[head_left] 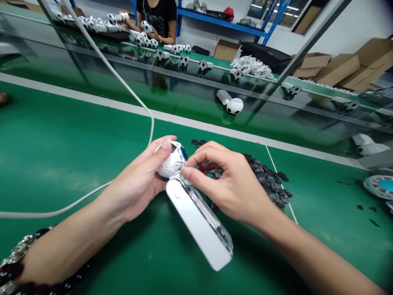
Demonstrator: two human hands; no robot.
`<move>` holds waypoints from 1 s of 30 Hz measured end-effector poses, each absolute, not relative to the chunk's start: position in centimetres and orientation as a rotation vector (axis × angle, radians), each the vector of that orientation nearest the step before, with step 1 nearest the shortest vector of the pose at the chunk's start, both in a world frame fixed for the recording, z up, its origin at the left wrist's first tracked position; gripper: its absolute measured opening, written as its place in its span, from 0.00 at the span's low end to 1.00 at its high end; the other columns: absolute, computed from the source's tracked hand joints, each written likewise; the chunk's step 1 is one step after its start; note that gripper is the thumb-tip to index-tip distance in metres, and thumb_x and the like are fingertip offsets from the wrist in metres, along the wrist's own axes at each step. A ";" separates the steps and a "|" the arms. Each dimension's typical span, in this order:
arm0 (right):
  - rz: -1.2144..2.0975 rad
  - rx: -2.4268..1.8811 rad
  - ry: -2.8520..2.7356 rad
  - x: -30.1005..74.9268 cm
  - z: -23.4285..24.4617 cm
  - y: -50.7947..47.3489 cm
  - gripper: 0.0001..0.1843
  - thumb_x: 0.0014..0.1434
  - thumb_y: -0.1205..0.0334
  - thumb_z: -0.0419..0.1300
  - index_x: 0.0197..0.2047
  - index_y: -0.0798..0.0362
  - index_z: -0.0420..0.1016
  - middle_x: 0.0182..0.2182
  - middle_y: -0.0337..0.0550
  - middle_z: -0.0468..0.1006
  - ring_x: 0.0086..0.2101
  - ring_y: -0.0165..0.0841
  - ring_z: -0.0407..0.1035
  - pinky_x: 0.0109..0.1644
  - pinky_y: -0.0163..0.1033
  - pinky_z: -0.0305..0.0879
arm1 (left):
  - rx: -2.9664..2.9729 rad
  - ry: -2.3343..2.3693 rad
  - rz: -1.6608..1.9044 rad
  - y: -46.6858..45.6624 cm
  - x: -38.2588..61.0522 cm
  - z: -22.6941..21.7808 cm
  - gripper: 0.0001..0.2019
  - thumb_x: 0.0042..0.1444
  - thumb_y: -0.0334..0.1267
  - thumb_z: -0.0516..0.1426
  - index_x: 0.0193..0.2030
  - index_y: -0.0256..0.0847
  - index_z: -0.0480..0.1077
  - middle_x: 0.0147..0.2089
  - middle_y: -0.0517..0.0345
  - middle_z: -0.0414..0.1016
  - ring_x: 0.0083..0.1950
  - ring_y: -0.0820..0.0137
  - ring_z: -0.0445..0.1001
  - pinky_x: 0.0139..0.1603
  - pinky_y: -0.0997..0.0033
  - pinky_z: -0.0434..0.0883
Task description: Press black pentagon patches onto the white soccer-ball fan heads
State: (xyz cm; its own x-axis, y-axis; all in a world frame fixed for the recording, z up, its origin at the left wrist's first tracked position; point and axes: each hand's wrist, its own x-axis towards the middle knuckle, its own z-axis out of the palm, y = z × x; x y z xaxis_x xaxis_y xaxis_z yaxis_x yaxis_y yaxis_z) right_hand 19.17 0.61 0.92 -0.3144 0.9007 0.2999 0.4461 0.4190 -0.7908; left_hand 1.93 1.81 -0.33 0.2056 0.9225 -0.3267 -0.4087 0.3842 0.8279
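Observation:
A white device with a soccer-ball head point(173, 163) and a long flat handle point(199, 225) is held over the green table. My left hand point(144, 172) wraps round the ball from the left, thumb on top near a black patch. The handle slants down to the right, with a clear strip along its side. A blue round part shows on the ball's right side. My right hand point(227, 176) is closed in a pinch against the ball's lower right, by the joint with the handle. What its fingertips hold, if anything, is hidden. Small black pieces point(267, 180) lie heaped behind my right hand.
A glossy conveyor point(184, 98) runs beyond the table's pale edge, carrying several similar ball devices point(234, 105). A white cable point(113, 69) hangs at the left and crosses the table. A blue-centred round object point(380, 186) stands far right. Across, a person point(158, 20) handles a ball device.

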 end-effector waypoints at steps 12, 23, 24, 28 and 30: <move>1.408 -1.163 -1.341 18.0 -1.7 1.3 0.31 0.51 0.44 0.74 0.50 0.49 0.69 0.54 0.48 0.71 0.48 0.36 0.70 0.44 0.38 0.72 | 0.719 0.902 0.918 1.3 1.4 -0.5 0.33 0.45 0.39 0.77 0.55 0.47 0.68 0.43 0.57 0.75 0.38 0.69 0.77 0.33 0.78 0.80; 1.582 -1.044 -1.508 19.5 -0.1 1.9 0.48 0.49 0.50 0.77 0.67 0.47 0.59 0.65 0.51 0.65 0.60 0.43 0.67 0.55 0.43 0.76 | 0.792 0.892 0.900 1.5 1.5 -0.2 0.24 0.54 0.41 0.70 0.56 0.47 0.70 0.44 0.55 0.79 0.34 0.67 0.79 0.31 0.76 0.80; 1.560 -1.042 -1.542 19.5 0.1 2.0 0.47 0.50 0.52 0.77 0.67 0.48 0.60 0.64 0.51 0.66 0.61 0.44 0.66 0.54 0.44 0.76 | 0.804 0.887 0.907 1.5 1.5 -0.3 0.24 0.55 0.40 0.70 0.57 0.48 0.70 0.45 0.55 0.79 0.35 0.67 0.80 0.32 0.77 0.80; 1.483 -0.967 -1.644 19.8 0.9 2.2 0.38 0.56 0.57 0.73 0.66 0.47 0.64 0.63 0.46 0.70 0.62 0.43 0.66 0.56 0.44 0.76 | 0.861 0.870 0.911 1.3 1.5 -0.3 0.24 0.55 0.41 0.70 0.57 0.49 0.71 0.47 0.56 0.79 0.41 0.65 0.80 0.36 0.78 0.80; 1.381 -0.936 -1.754 20.1 1.4 2.3 0.35 0.57 0.59 0.72 0.65 0.47 0.66 0.63 0.44 0.71 0.62 0.41 0.67 0.57 0.43 0.75 | 0.878 0.866 0.887 1.2 1.5 -0.3 0.24 0.55 0.41 0.70 0.57 0.50 0.71 0.48 0.56 0.79 0.42 0.66 0.79 0.36 0.80 0.80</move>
State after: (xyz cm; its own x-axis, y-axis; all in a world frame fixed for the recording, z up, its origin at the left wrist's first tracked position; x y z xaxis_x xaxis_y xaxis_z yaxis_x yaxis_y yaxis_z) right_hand 20.10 2.32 1.42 -0.4894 0.8672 0.0922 0.1137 0.1683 -0.9792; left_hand 1.52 1.22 -0.27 0.3688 0.8954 -0.2493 -0.2704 0.3600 0.8929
